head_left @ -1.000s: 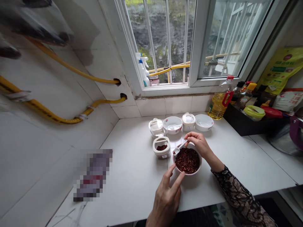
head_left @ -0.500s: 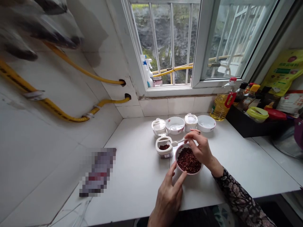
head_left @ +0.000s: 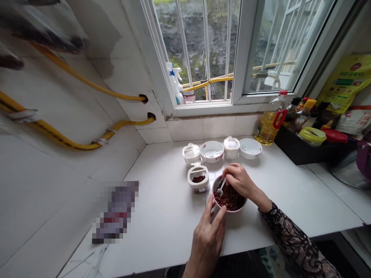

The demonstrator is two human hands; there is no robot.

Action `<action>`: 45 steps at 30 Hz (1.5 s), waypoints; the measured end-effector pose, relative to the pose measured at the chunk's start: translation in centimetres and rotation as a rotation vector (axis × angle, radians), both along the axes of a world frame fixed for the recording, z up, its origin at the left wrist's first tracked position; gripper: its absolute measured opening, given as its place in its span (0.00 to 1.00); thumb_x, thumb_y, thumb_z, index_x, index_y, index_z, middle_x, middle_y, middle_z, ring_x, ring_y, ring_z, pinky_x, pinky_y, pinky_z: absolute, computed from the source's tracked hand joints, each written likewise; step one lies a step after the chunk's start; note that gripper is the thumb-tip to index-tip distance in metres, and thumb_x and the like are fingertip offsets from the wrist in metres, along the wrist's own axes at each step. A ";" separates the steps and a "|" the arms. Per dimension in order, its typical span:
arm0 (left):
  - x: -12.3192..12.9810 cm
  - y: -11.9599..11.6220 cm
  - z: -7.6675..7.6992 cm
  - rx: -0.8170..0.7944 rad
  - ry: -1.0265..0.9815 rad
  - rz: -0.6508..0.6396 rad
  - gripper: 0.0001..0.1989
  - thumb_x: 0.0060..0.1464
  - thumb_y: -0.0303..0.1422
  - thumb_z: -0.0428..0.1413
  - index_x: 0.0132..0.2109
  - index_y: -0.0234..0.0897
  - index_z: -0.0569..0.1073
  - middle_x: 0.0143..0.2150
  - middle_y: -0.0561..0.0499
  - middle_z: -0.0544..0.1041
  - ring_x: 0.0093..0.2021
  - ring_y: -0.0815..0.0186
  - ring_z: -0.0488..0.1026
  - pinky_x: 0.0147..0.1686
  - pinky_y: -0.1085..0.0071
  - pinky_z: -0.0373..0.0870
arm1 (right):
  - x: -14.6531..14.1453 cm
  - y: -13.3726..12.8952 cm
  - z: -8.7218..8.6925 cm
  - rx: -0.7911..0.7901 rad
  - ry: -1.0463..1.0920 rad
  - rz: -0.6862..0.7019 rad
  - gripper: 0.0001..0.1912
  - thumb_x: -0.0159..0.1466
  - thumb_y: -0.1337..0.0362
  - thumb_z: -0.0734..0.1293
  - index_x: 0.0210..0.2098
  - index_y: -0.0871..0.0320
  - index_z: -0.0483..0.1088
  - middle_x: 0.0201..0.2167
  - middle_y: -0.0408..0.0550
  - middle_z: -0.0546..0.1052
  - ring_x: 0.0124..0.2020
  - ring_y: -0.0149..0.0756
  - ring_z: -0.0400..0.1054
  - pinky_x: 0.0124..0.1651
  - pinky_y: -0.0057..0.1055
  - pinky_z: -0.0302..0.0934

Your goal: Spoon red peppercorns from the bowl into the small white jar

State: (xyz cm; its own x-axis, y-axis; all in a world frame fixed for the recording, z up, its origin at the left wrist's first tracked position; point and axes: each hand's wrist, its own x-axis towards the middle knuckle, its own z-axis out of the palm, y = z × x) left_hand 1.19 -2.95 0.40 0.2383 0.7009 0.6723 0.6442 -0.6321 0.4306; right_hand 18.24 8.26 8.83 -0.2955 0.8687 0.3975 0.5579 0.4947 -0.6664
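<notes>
Spoon [head_left: 221,187], little white one, is pinched in the right hand [head_left: 239,180], scoop down at the dark red bits [head_left: 232,201] in the bowl [head_left: 235,211]. Left hand [head_left: 206,236] is pretty loose, fingers spread, tips touching the bowl's near left side. Hands are apart, bowl's on the white counter [head_left: 162,216], jar [head_left: 198,185] of similar bits just beside it.

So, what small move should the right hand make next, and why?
Probably scoop up a little: the right hand holds the white spoon with its scoop down at the dark-red pieces, while fingers of the left hand touch the bowl, which may help steady it.
</notes>
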 end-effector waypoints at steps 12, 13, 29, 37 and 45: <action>0.4 1.1 1.3 0.056 0.051 0.088 0.10 0.67 0.29 0.49 0.51 0.38 0.71 0.62 0.34 0.70 0.51 0.57 0.78 0.42 0.69 0.79 | 0.9 0.5 0.2 0.005 0.107 -0.108 0.10 0.56 0.71 0.59 0.23 0.54 0.69 0.16 0.39 0.73 0.27 0.36 0.69 0.55 0.40 0.60; 0.4 1.2 1.2 0.059 0.060 0.096 0.09 0.67 0.29 0.49 0.51 0.38 0.71 0.62 0.34 0.70 0.51 0.57 0.79 0.42 0.69 0.79 | 1.0 0.5 0.1 0.031 0.083 -0.103 0.11 0.57 0.71 0.59 0.23 0.54 0.68 0.17 0.39 0.74 0.28 0.37 0.69 0.57 0.42 0.58; 0.5 1.1 1.3 0.038 0.035 0.079 0.09 0.67 0.29 0.49 0.52 0.38 0.69 0.63 0.34 0.68 0.53 0.59 0.78 0.43 0.71 0.78 | 1.0 0.6 0.4 -0.301 0.386 -0.107 0.08 0.54 0.66 0.60 0.25 0.56 0.71 0.15 0.40 0.73 0.21 0.35 0.67 0.32 0.30 0.62; 0.7 1.2 1.2 0.034 0.019 0.084 0.10 0.68 0.30 0.48 0.52 0.38 0.69 0.63 0.33 0.68 0.52 0.59 0.78 0.43 0.70 0.79 | 0.0 0.1 0.9 -0.269 0.616 -0.074 0.07 0.60 0.60 0.64 0.32 0.56 0.71 0.22 0.42 0.77 0.27 0.37 0.73 0.36 0.33 0.66; 0.8 1.3 0.3 0.046 0.004 0.087 0.12 0.67 0.28 0.48 0.55 0.38 0.68 0.63 0.33 0.67 0.53 0.58 0.77 0.44 0.68 0.79 | -2.3 -1.0 1.0 0.360 0.129 0.115 0.11 0.67 0.71 0.59 0.37 0.53 0.72 0.33 0.47 0.81 0.39 0.40 0.73 0.55 0.44 0.61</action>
